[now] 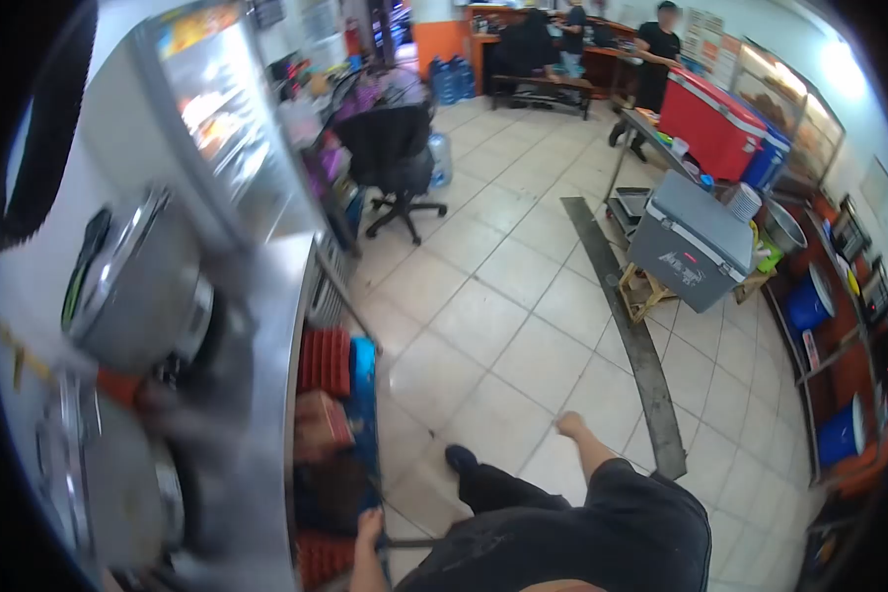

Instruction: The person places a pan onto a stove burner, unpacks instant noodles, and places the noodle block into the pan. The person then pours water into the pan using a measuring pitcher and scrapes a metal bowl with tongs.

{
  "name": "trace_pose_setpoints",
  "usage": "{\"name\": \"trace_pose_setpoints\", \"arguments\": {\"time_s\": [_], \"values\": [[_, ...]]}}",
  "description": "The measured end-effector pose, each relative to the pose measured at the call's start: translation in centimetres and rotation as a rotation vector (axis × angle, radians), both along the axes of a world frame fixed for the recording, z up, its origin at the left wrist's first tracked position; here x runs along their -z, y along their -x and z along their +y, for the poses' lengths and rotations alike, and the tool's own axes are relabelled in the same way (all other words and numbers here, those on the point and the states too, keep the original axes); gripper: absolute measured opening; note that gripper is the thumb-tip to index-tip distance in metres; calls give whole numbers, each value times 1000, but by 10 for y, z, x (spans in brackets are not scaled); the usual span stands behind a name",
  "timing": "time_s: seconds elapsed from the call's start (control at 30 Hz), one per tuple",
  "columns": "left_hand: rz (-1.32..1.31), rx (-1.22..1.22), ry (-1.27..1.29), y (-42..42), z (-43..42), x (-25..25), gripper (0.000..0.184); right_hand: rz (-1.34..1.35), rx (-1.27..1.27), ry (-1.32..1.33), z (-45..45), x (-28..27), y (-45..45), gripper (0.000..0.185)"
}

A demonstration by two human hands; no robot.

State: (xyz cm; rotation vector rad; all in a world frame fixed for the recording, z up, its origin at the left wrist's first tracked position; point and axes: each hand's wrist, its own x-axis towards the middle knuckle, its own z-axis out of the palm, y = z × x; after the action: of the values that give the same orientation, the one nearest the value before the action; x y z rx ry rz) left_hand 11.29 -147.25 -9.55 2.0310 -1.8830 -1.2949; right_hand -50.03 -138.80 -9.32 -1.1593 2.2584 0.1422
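My left hand (370,523) hangs low beside the steel counter (271,395), near the red crates (324,362) on its lower level. Its fingers are too small and blurred to read, and no held object shows. My right hand (569,424) is out in front of my body, above the tiled floor (488,340), left of a long grey floor strip (627,340). It touches nothing visible; its finger shape is unclear. On the counter stand large metal pots (143,286). One dark shoe (460,458) shows below me.
A black office chair (390,153) stands ahead by a lit display fridge (222,118). To the right are a grey cooler (691,242) on a wooden stand and a red cooler (705,123). Behind the red cooler stands a person (656,59). Blue drums (809,296) line the right shelf.
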Motion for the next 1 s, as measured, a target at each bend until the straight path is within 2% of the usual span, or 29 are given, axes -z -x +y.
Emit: {"name": "trace_pose_setpoints", "arguments": {"time_s": [0.03,0.07,0.1,0.13,0.17,0.23,0.27,0.3,0.37,0.43,0.47,0.53,0.57,0.63,0.67,0.7,0.73,0.77,0.8,0.83,0.9,0.93,1.0], "values": [[35,-176,-169,7,-17,-22,34,-33,-60,48,-62,-24,-30,36],[-3,-167,-188,7,-35,-26,36,-173,-99,169,-108,-69,-59,35],[-102,-174,-208,10,-55,-34,36,-269,-113,308,-147,-87,-84,32],[-62,-191,-205,9,-77,-29,35,-363,-128,440,-177,-114,-114,29],[-16,-210,-202,6,-97,-13,35,-428,-152,485,-200,-110,-135,27],[69,-259,-239,18,-132,-15,34,-562,-243,518,-225,-139,-175,28],[110,-289,-266,26,-136,-17,33,-652,-238,450,-228,-156,-186,29],[84,-208,-296,36,-139,-28,34,-749,-229,380,-227,-166,-196,30],[39,-34,-332,54,-164,-52,36,-611,-227,330,-209,-148,-202,32],[29,185,-417,55,-181,-13,38,-373,-199,90,-180,-117,-193,33],[32,294,-452,56,-190,0,40,-356,-114,-20,-160,-125,-186,34],[-31,430,-408,65,-205,2,42,-273,-68,-68,-115,-85,-167,40],[-64,493,-388,70,-211,-2,44,-236,-78,-92,-95,-82,-157,42],[-99,610,-317,88,-229,-28,44,-207,113,-195,-58,-66,-140,44],[-113,648,-284,97,-234,-50,44,-178,159,-231,-39,-50,-132,44],[-100,679,-249,100,-239,-46,44,-110,262,-189,-23,-49,-130,43],[-91,682,-215,101,-245,-44,44,-107,271,-201,-15,-54,-127,43],[-97,650,-234,105,-248,-43,44,-101,163,-198,-5,-31,-118,42],[-109,636,-253,100,-251,-45,44,-202,167,-284,-11,-46,-116,43],[-121,616,-245,95,-256,-48,44,-181,119,-272,-30,-50,-113,43],[-143,728,-233,107,-274,-51,44,-140,176,-256,-20,-61,-137,44],[-183,787,-232,112,-282,-52,43,-92,179,-115,-15,-45,-143,36],[-162,747,-230,113,-291,-50,42,-110,286,-36,-19,-37,-154,36]]}}
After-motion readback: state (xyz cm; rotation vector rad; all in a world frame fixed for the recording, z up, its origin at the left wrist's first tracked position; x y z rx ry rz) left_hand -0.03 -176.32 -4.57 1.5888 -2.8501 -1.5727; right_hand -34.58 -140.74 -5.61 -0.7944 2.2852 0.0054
